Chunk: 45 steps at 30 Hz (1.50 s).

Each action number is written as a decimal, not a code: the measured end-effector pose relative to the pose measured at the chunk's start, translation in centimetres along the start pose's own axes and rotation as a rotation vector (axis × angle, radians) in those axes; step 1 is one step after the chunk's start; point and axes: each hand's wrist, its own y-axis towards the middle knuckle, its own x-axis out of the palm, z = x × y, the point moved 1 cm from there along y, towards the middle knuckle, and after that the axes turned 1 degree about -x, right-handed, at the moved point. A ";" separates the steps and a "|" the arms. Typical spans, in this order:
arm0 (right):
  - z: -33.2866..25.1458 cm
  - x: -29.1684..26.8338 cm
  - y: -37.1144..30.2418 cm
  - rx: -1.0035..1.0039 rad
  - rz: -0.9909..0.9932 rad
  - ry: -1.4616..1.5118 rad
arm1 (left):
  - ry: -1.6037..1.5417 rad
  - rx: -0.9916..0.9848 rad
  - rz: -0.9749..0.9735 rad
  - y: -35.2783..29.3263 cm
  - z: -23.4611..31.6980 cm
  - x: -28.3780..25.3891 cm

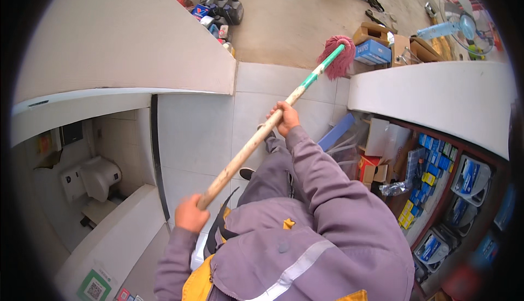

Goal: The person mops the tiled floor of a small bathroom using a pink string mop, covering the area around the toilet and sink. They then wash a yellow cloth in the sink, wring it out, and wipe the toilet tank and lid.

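Note:
A mop (248, 151) with a long wooden handle slants across the view from lower left to upper right. Its pinkish-red string head (339, 63) hangs from a green socket by the doorway, close to some boxes on the right. Around the handle's near end my left hand (191, 213) is closed. Farther up, about midway along the wood, my right hand (285, 119) is wrapped round it. I cannot tell whether the strings touch the floor. Both forearms are in grey-purple sleeves.
White tiles (191, 131) give way to a brown floor (284, 17) past the doorway. Plastic jugs (225, 9) stand beyond the left wall. Right of the doorway are a blue box (373, 53) and a fan (464, 27). Stocked shelves (431, 235) line the right; a toilet room (98, 178) opens left.

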 end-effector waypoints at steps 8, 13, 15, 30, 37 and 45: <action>1.5 -3.7 0.0 -0.024 0.016 -0.311 | -0.344 -0.147 -0.143 -10.2 -2.9 4.0; 2.0 -0.9 -1.2 0.017 -0.088 -0.454 | -0.269 -0.257 0.043 -12.3 -5.6 7.9; 6.7 -1.8 -6.7 0.172 -0.075 -0.505 | -0.169 -0.406 0.116 -17.0 -9.0 9.7; 47.3 -4.8 -37.8 1.241 -0.437 -0.917 | 0.697 -1.122 0.951 -59.5 -26.7 18.0; 64.6 -20.0 -40.8 1.354 -0.165 -1.231 | 0.404 -1.137 -0.021 -62.6 -18.3 19.3; 70.2 -23.0 -38.1 1.218 -0.183 -1.298 | 0.247 -0.989 0.050 -61.3 -22.6 25.8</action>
